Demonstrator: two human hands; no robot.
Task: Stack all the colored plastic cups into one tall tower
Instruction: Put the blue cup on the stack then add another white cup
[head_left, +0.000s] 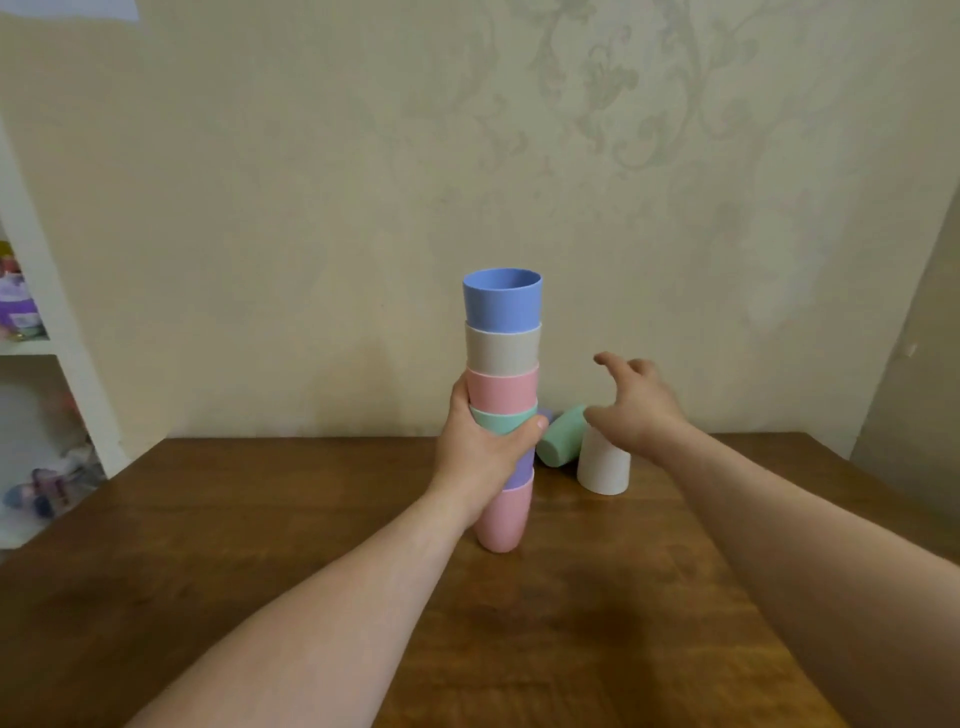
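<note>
White cup (602, 467) upside-down beside tipped green cup (560, 436), behind tower (502, 405)

Stack, top to bottom: blue cup (502, 297), beige cup (503, 347), pink cup (503, 389), mint cup (498, 419), lilac cup (521, 468), pink base cup (503, 519). Loose: mint-green cup (561, 435), white cup (602, 465). Table (260, 519) dk brown wood grain. Wall (311, 182) cream w/ faint grey-green floral pattern.

Left hand (480, 447) around cup tower (503, 374)
</note>
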